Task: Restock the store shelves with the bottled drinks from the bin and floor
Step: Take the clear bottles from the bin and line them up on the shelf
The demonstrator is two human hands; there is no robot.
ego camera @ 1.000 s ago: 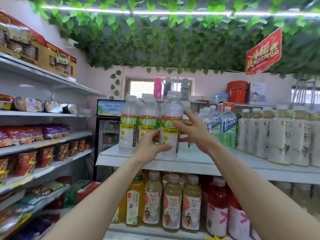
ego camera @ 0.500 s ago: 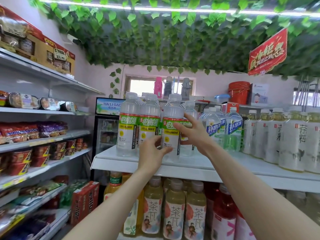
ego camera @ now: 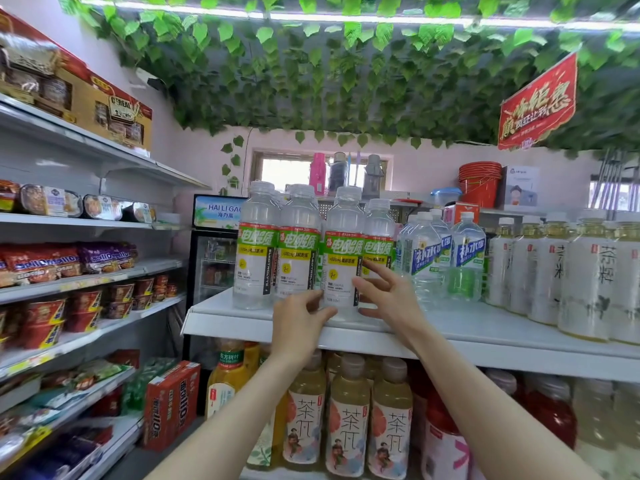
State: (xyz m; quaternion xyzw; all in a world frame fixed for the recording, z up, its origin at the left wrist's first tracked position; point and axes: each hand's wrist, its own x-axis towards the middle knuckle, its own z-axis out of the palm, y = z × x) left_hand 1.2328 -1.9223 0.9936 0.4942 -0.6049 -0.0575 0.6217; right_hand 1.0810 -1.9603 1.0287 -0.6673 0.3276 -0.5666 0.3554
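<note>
Upright bottle (ego camera: 341,258) on shelf (ego camera: 467,327), flanked close: left grip (ego camera: 304,315) pinching its base, right grip (ego camera: 389,297) spread wide, touching its right side.

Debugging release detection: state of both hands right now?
Left hand: curled round the base of the green-label bottle, holding it.
Right hand: open, fingers spread against that bottle.

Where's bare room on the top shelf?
The top shelf is bare in front of the blue-label bottles, between the right hand and the pale tea bottles, and at its corner left of the green-label bottles. Behind, bottles crowd.
</note>
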